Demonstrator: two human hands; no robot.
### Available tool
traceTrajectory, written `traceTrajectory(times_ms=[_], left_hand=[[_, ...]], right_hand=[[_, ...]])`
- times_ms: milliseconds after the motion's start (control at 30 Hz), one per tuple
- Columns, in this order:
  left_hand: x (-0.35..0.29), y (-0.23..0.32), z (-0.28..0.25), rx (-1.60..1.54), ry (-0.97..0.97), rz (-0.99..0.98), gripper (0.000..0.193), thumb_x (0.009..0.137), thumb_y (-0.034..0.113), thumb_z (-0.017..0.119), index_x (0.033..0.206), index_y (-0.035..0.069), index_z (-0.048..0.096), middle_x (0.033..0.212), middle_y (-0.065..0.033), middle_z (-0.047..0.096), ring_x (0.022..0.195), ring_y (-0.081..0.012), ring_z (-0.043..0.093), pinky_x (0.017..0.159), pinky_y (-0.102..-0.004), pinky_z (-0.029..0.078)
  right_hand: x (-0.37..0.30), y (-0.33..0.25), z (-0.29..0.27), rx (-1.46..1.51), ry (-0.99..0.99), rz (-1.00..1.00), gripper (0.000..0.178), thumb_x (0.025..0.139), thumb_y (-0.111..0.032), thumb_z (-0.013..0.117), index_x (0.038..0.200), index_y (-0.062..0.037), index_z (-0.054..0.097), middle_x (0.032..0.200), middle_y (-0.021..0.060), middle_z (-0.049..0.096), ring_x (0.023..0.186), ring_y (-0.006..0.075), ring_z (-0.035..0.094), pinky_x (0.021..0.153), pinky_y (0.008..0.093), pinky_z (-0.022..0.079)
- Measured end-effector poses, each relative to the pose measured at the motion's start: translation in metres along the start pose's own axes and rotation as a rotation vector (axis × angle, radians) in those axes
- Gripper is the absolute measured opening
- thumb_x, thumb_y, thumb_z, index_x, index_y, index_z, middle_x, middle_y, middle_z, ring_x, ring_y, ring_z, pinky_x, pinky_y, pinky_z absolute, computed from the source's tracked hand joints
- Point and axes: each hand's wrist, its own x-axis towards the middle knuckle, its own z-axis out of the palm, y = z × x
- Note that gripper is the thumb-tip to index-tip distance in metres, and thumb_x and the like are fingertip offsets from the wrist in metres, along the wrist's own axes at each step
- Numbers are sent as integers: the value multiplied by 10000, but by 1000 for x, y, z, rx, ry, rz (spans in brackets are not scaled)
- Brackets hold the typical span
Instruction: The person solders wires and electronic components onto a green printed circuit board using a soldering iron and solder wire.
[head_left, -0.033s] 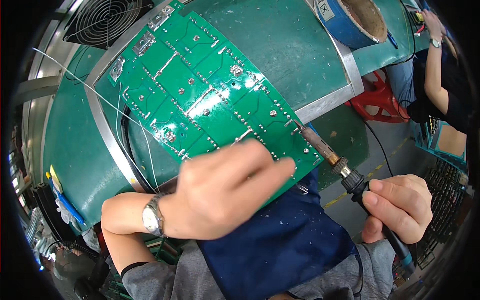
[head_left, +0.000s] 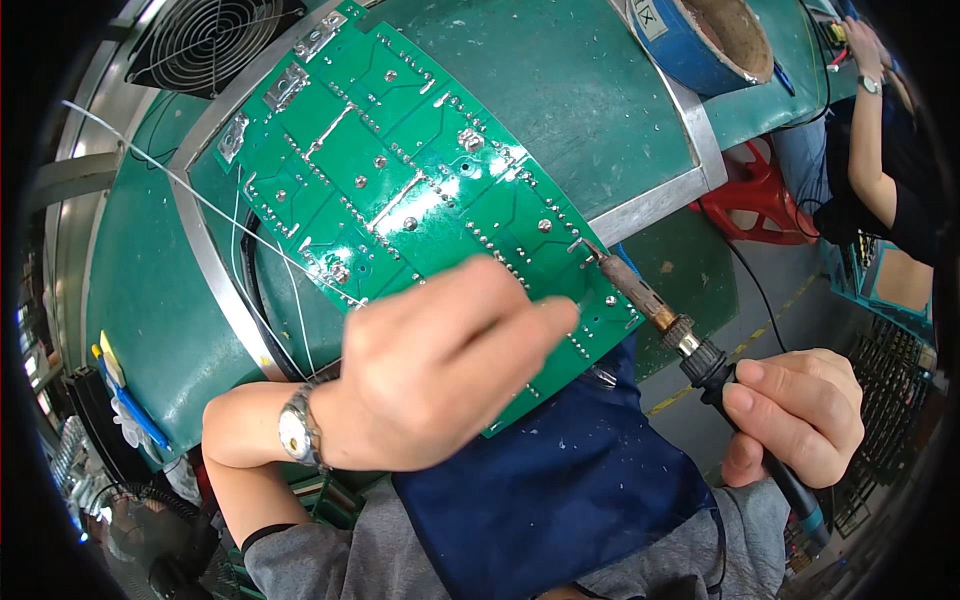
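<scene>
Your green circuit board [head_left: 420, 195] is lying slantwise over the bench [head_left: 575, 100], solder side up, its near end reaching over your blue apron [head_left: 560, 510]. Just off the board's right edge, your right hand [head_left: 800, 415] is holding a soldering iron [head_left: 706, 365], its grip pinching the black handle between thumb and fingers; the tip is pointing in at that edge, contact uncertain. Your left hand [head_left: 440, 370] is arching over the board's near part, fingers curled and blurred; the view is not showing whether that grip is pinching anything. A thin pale wire [head_left: 212, 201] is slanting in from beyond the board's left edge toward that hand.

The board is probably proving light, stiff and slick, with brittle joints at risk from bending; its bare side edges are offering the likeliest hold. The iron's handle is looking like the safe place to grasp, the scorched metal barrel likely running hot. The wire is seeming soft and springy.

Silvery solder beads are dotting the board's glossy face in rows, while three flat, shiny metal plates are lining its far-left edge.
</scene>
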Motion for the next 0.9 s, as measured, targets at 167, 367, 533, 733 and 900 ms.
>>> traceTrajectory(times_ms=[167, 367, 533, 733, 900], left_hand=[[6, -11, -1, 127, 46, -9, 236, 700, -41, 758, 906, 66, 718, 708, -35, 501, 562, -144, 513, 468, -266, 395], [9, -16, 3, 129, 29, 7, 264, 695, -40, 765, 936, 58, 720, 721, -40, 520, 565, -133, 512, 465, -258, 390], [5, -18, 2, 196, 53, 49, 317, 681, -44, 775, 978, 57, 725, 720, -42, 527, 565, -129, 524, 457, -252, 392], [7, -17, 2, 192, 39, 73, 330, 672, -33, 787, 985, 49, 723, 719, -41, 527, 563, -128, 526, 453, -256, 395], [8, -16, 3, 213, 31, 65, 322, 675, -36, 783, 980, 47, 723, 717, -42, 524, 564, -130, 525, 455, -259, 397]], right_hand=[[1, 2, 6, 19, 24, -19, 202, 832, -172, 707, 816, 29, 711, 781, 123, 647, 543, 170, 636, 460, 235, 552], [3, 1, 10, -9, 0, 7, 181, 819, -145, 711, 827, 36, 713, 787, 118, 648, 549, 167, 634, 474, 234, 558], [1, 1, 22, -62, 43, -106, 143, 825, -110, 697, 820, 31, 714, 795, 113, 644, 551, 152, 625, 460, 215, 550], [5, 0, 15, -55, 23, -79, 129, 829, -96, 692, 817, 31, 713, 796, 110, 640, 550, 148, 623, 462, 211, 550], [3, 1, 17, -44, 38, -83, 135, 828, -103, 698, 816, 31, 712, 791, 109, 638, 550, 151, 624, 464, 214, 551]])
